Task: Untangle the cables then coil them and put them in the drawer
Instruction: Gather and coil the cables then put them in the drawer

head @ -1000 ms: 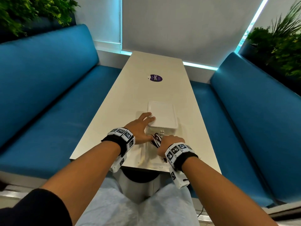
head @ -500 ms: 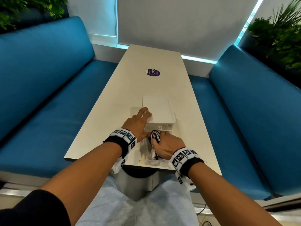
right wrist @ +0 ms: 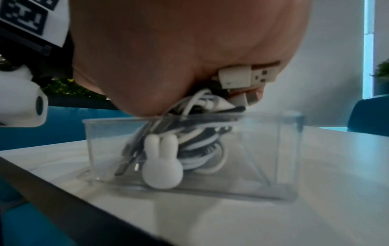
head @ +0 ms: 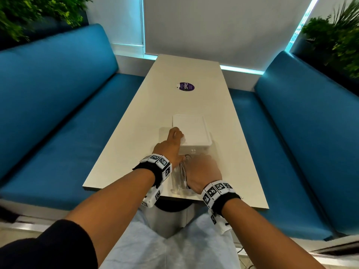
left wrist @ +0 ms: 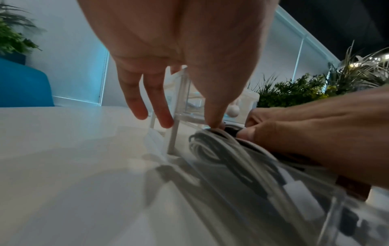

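A small drawer unit with a white top stands on the table, its clear drawer pulled out toward me. My right hand grips a coiled bundle of white and dark cables from above and holds it down inside the clear drawer. White USB plugs stick out between its fingers. My left hand lies with straight fingers on the unit's left side, while its thumb tip touches the cables. A white rabbit-shaped knob sits on the drawer front.
The long white table carries a purple sticker at its far middle. Blue benches run along both sides, with plants in the back corners. The drawer front reaches close to the table's near edge.
My right hand has sunk lower with the cable bundle, which now sits in the drawer under the hand. My left hand slid further along the unit's left side.
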Available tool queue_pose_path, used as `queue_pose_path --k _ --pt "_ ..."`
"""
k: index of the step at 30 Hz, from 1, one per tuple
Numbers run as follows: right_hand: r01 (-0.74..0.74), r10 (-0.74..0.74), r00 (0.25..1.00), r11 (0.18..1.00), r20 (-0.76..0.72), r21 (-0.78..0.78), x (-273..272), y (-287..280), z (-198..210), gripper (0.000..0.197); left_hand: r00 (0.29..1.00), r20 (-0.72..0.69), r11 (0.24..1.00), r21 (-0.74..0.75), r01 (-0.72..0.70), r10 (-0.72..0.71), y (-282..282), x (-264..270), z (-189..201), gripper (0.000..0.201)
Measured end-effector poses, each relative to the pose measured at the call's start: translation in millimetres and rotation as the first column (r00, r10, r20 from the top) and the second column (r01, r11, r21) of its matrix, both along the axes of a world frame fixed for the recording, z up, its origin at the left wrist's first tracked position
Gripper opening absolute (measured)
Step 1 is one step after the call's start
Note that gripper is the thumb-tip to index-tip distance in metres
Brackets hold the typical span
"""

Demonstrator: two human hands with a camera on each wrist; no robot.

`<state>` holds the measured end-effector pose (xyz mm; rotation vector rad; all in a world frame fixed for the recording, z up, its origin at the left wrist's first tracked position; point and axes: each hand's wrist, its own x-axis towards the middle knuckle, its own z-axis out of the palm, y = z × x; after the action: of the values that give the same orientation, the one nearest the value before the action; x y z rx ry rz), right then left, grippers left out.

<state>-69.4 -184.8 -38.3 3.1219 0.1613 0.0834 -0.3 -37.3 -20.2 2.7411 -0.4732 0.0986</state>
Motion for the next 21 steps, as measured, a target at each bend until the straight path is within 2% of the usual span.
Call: queue_pose_path --k 4,10,17,21 --pt "0.023 -0.021 0.999 0.994 -0.025 0.105 3.5 -1.5 3.8 0.047 0.999 0.025 0.999 0.032 -0.042 0.042 -6.8 2.8 -1.9 0.079" --pt "0.03 -0.025 0.962 0.999 -0.271 0.018 16.5 4.4 22.4 0.037 0.999 0.011 0.997 0.07 -0.044 0.043 -11.4 8.3 -5.5 0.108" --pt "0.073 -0.071 0.964 0.997 -0.255 -0.003 28.6 12.6 28.6 0.033 1.0 0.007 1.0 -0.016 -0.02 0.02 -5.6 10.0 -0.9 0.09" --pt "0.086 -0.079 0.967 0.996 -0.244 0.018 26.9 10.8 22.6 0.034 0.994 0.066 0.991 0.096 -0.088 0.082 -10.9 7.3 -1.9 0.091"
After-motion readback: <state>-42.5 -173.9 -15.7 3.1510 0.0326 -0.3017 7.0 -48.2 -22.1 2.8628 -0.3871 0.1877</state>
